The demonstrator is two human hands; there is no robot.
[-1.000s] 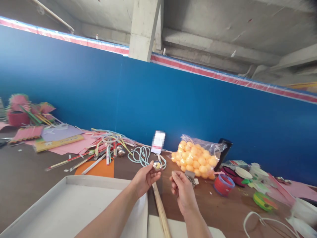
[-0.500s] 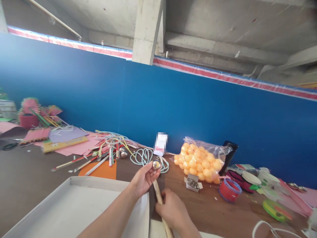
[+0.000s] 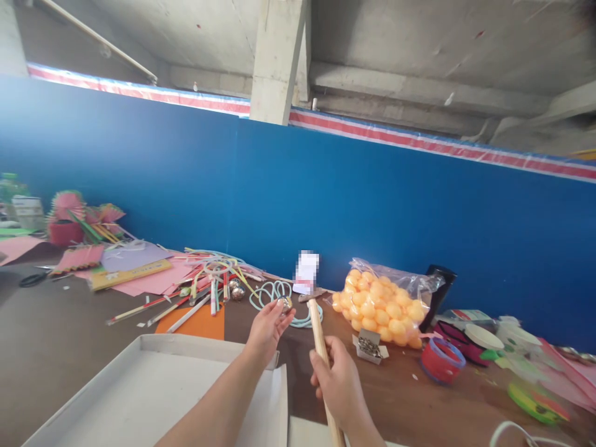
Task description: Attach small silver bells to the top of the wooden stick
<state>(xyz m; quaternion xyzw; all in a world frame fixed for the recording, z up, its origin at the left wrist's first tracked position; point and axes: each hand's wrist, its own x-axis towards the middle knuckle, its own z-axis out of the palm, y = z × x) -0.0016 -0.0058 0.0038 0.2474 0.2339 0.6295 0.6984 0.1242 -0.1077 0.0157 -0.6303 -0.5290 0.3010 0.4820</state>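
Note:
Between the fingertips of my left hand [image 3: 266, 330] is a small shiny silver ball [image 3: 285, 304], perhaps a bell. My right hand [image 3: 336, 379] is wrapped round the pale wooden handle of a hammer [image 3: 318, 329]. The hammer stands raised, its narrow metal head [image 3: 311, 295] at the top, to the right of the ball and apart from it. Behind my left hand lies a coil of pale blue cord [image 3: 265, 295]. More silver balls [image 3: 237, 290] rest to the left of the cord.
A white tray [image 3: 153, 344] lies below my left forearm. To the right are a bag of orange balls [image 3: 379, 304], a small box of metal pieces [image 3: 369, 347] and a red-and-blue tape roll [image 3: 442, 360]. Sticks and paper [image 3: 139, 288] cover the left back. A blue wall [image 3: 372, 198] stands behind.
My right hand has raised the hammer and moved slightly right, so its head now shows. My left hand has shifted a little left, still with the silver ball. The view has tilted slightly.

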